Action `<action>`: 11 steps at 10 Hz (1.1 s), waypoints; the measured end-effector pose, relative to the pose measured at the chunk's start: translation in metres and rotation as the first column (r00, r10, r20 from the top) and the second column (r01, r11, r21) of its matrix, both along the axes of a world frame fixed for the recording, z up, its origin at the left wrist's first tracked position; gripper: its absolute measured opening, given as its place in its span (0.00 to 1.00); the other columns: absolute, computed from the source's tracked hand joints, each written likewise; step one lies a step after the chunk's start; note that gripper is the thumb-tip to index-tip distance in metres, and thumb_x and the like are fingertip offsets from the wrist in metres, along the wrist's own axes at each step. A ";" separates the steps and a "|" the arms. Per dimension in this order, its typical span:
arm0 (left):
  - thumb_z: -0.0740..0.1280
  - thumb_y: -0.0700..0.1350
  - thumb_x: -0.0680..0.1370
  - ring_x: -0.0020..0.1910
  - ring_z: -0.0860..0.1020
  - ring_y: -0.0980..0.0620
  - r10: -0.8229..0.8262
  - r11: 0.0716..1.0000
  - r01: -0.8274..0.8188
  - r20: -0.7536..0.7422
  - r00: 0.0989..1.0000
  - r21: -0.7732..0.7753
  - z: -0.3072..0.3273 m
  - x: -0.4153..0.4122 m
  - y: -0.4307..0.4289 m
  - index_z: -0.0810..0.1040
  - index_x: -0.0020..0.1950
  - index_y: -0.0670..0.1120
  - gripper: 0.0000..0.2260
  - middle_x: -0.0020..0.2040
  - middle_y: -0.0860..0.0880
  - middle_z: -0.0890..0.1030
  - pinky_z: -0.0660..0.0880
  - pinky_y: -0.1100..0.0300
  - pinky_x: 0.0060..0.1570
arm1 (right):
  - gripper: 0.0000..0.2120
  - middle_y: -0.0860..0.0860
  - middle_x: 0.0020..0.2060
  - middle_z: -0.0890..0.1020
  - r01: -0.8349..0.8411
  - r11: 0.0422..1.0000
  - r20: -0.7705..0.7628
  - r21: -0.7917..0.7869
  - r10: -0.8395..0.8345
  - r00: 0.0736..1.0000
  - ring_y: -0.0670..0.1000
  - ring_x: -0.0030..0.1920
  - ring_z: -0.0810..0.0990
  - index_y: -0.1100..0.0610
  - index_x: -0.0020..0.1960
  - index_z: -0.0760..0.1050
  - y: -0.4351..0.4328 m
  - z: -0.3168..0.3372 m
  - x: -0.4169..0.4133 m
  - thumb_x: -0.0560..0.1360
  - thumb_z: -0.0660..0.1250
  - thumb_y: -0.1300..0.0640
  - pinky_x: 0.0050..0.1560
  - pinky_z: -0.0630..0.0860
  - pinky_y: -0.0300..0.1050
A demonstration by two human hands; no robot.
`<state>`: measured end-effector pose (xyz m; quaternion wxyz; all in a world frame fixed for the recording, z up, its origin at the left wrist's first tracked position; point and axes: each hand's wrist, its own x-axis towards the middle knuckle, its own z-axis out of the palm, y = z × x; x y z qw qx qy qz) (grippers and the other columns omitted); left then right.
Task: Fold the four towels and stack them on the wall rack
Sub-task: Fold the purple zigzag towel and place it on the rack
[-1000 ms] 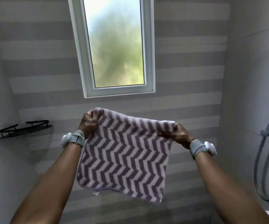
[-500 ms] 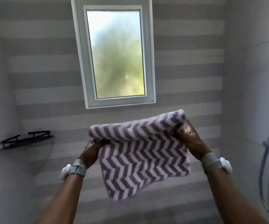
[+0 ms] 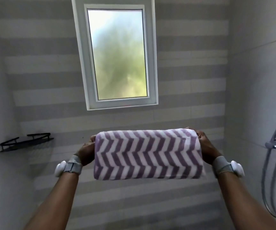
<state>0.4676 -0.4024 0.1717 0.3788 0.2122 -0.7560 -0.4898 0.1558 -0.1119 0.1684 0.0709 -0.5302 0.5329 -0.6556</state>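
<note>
- Looking at how this has changed in a second flat: the purple-and-white chevron towel was hanging as one open sheet from its top corners, then it was getting flipped over mid-air, and now it's sitting as a tidy doubled rectangle, folded edge on top.
- Reading that as the first fold on this towel being basically done. It's probably needing another fold, or it's getting carried over to the rack as is, hard to call.
- Using the towel as my landmark from here on. The left hand is pressing against the towel's left end, fingers curled shut around the edge, mostly tucked behind the fabric so I'm not seeing the fingertips properly.
- The right hand is doing the same at the towel's right end, closed on the upper corner with the fingers wrapping over the top.
- So the towel is being held stretched level between the two hands, up in the air, touching nothing else.
- The black corner rack is sitting on the wall well off to the left of the towel, at about the same height, and I'm not spotting anything on it, though the angle's pretty shallow.
- The frosted window is sitting right above the towel, and the shower hose is hanging off to the right of it.
- No other towels are showing up here, so I'm guessing the job's still early.
</note>
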 end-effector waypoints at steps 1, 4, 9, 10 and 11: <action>0.56 0.34 0.83 0.43 0.75 0.52 -0.044 0.997 0.038 0.076 0.996 0.071 -0.006 -0.002 0.004 0.73 0.45 0.47 0.13 0.44 0.48 0.76 0.73 0.61 0.41 | 0.13 0.47 0.38 0.80 0.005 1.000 0.138 0.005 -0.005 0.990 0.42 0.40 0.78 0.63 0.46 0.77 0.000 0.000 0.003 0.81 0.56 0.72 0.42 0.76 0.37; 0.63 0.36 0.81 0.47 0.76 0.58 0.031 0.994 -0.034 -0.031 0.999 -0.100 -0.020 0.001 0.009 0.62 0.70 0.49 0.20 0.56 0.50 0.75 0.73 0.72 0.46 | 0.11 0.51 0.46 0.83 -0.007 0.998 0.212 0.064 -0.007 0.977 0.48 0.44 0.80 0.58 0.61 0.71 -0.014 -0.009 0.013 0.80 0.61 0.68 0.43 0.79 0.42; 0.57 0.26 0.76 0.32 0.72 0.54 -0.122 0.984 0.125 0.035 0.992 -0.123 0.012 0.009 -0.021 0.75 0.30 0.48 0.22 0.32 0.48 0.74 0.72 0.66 0.33 | 0.18 0.54 0.37 0.75 0.029 0.993 0.143 0.113 -0.045 0.989 0.50 0.38 0.73 0.56 0.38 0.71 -0.037 -0.017 -0.001 0.79 0.56 0.75 0.36 0.73 0.38; 0.57 0.32 0.66 0.32 0.71 0.57 -0.126 0.943 0.204 0.285 0.950 -0.263 0.026 0.011 -0.025 0.75 0.30 0.46 0.12 0.31 0.52 0.75 0.69 0.67 0.34 | 0.21 0.48 0.34 0.74 0.091 0.988 0.064 0.121 -0.099 0.993 0.46 0.36 0.70 0.56 0.37 0.72 -0.043 -0.015 0.001 0.77 0.51 0.77 0.36 0.69 0.35; 0.57 0.33 0.64 0.30 0.72 0.58 -0.194 0.969 0.219 0.195 0.961 -0.113 0.029 0.011 -0.028 0.77 0.32 0.44 0.11 0.32 0.53 0.77 0.71 0.68 0.33 | 0.17 0.46 0.33 0.75 0.102 0.987 0.070 0.123 -0.111 0.991 0.43 0.34 0.70 0.59 0.38 0.72 -0.049 -0.013 0.006 0.77 0.51 0.74 0.35 0.67 0.34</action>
